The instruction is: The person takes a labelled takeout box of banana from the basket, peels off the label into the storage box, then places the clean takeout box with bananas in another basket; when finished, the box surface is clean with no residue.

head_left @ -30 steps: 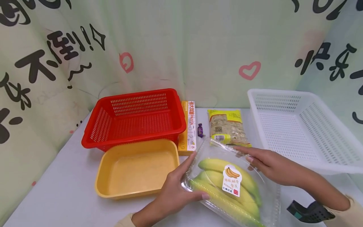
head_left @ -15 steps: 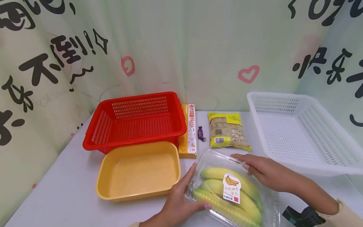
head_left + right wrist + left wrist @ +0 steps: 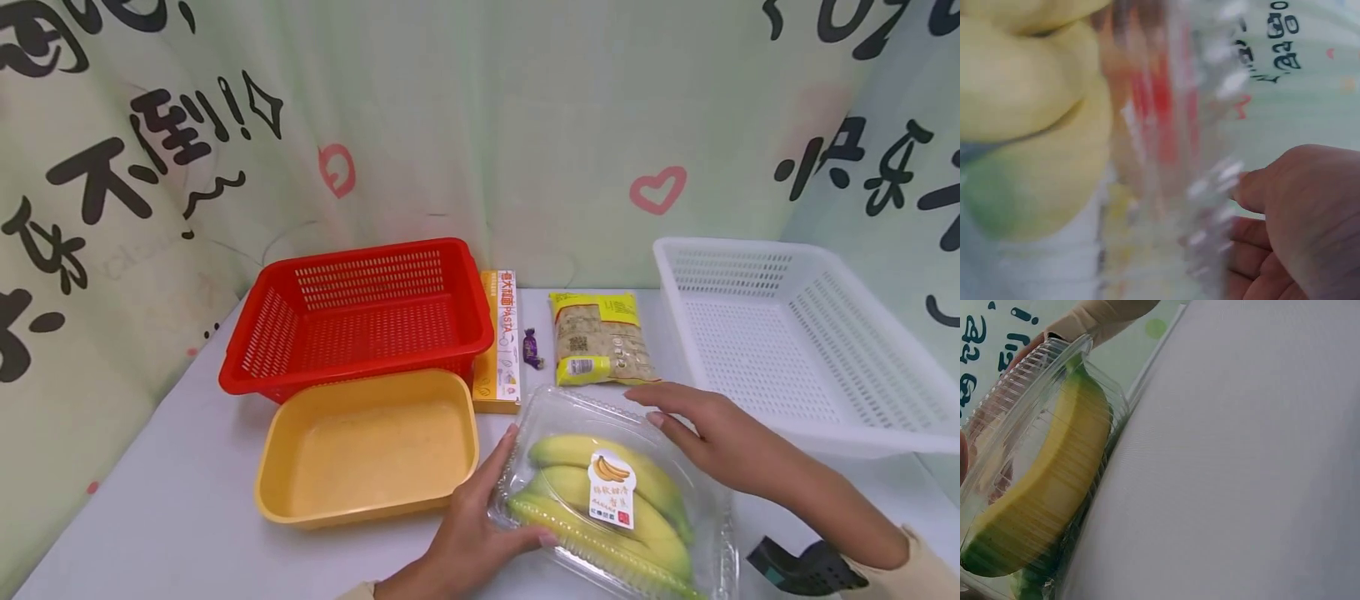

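clear plastic clamshell box of yellow bananas (image 3: 615,500) sat on the white table (image 3: 165,517), front centre, just right of the shallow yellow plastic tub (image 3: 367,450). my left hand (image 3: 468,533) held the box's left edge, thumb curled over the near rim, fingers straight up along the side. my right hand (image 3: 705,429) lay on the box's far right corner, fingers nearly straight, touching the lid, not wrapped round it. left wrist view showed the box (image 3: 1041,481) flat on the table. right wrist view was blurred; palm (image 3: 1310,219) just beside the clear wall. behind the box: yellow packet (image 3: 602,337), orange pasta carton (image 3: 501,342).
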A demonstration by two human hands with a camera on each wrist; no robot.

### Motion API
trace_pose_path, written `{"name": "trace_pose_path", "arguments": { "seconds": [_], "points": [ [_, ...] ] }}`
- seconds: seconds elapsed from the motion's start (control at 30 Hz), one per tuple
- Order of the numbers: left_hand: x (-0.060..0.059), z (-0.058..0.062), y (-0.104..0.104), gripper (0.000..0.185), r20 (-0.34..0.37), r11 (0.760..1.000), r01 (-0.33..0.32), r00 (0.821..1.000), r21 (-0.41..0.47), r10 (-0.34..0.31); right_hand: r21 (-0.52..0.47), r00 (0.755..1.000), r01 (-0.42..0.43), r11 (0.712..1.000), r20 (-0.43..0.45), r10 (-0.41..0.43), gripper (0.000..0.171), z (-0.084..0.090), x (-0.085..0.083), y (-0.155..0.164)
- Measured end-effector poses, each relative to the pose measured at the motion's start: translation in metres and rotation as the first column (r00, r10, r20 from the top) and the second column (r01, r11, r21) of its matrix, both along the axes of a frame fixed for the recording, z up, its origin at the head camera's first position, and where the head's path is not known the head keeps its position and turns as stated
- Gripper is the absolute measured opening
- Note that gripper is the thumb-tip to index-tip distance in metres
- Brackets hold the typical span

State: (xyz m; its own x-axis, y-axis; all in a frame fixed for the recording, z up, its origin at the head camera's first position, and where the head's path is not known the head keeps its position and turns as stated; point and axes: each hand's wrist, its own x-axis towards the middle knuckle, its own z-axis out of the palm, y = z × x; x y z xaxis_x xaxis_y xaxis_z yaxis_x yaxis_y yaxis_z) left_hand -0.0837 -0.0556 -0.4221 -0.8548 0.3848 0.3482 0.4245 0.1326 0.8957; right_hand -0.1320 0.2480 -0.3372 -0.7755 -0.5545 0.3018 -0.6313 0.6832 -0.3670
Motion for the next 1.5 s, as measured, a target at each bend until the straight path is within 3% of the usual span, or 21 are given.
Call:
{"name": "trace_pose_path", "arguments": {
  "seconds": [0.13,0.3,0.5,0.67,0.77,1.23,1.5],
  "points": [
    [-0.001,0.001,0.000,0.109,0.002,1.000,-0.002,1.000,-0.004,0.002,-0.092,0.997,-0.026,0.995,-0.069,0.020,0.041,0.011,0.006,-0.006],
    [0.000,0.002,-0.001,0.109,0.007,1.000,0.005,1.000,0.006,-0.005,-0.192,0.988,-0.064,0.979,0.123,0.089,0.035,0.018,0.016,-0.018],
    [0.000,0.000,0.000,0.108,0.001,1.000,0.008,1.000,0.009,-0.008,-0.142,0.949,-0.059,0.988,0.299,0.100,0.037,0.019,0.021,-0.024],
    [0.001,0.000,-0.002,0.107,0.008,1.000,0.010,1.000,0.002,-0.010,-0.133,0.923,-0.096,0.986,0.359,0.138,0.039,0.015,0.022,-0.030],
    [0.001,0.000,-0.002,0.107,-0.001,1.000,0.008,1.000,0.001,-0.008,-0.132,0.924,-0.121,0.984,0.348,0.160,0.037,0.014,0.022,-0.033],
    [-0.001,0.000,0.000,0.107,-0.009,1.000,0.012,1.000,0.006,-0.012,-0.036,0.957,-0.028,0.999,0.286,0.038,0.012,0.011,0.013,-0.051],
    [-0.001,0.000,-0.001,0.105,0.006,1.000,0.012,1.000,-0.013,-0.012,0.040,0.934,0.108,0.993,0.337,-0.115,0.011,0.012,0.015,-0.061]
  ]
}}
